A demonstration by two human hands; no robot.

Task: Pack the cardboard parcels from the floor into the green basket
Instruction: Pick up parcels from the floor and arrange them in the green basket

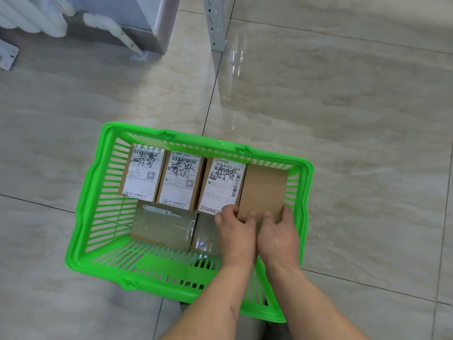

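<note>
Both hands grip the near end of a plain brown cardboard parcel (263,190), the left hand (236,233) pinching its left near corner and the right hand (278,235) wrapped over its right near corner, thumbs on top. The parcel sits inside the bright green slatted plastic basket (81,231), at the right end of the far row, touching the white-labelled cardboard parcel (223,185) beside it and close to the basket's right wall.

To seat it well, I would press it down flat and slide it snug against its labelled neighbour, keeping its long edges parallel to the row, then let go with fingers clear of the wall slats.

The forearms reach in over the basket's near rim, side by side, wrists bent slightly down. Two more labelled parcels (142,171) fill the row to the left; two tape-wrapped parcels (163,227) lie in the near row. The basket stands on glossy beige floor tiles (343,119), where no loose parcels show.
</note>
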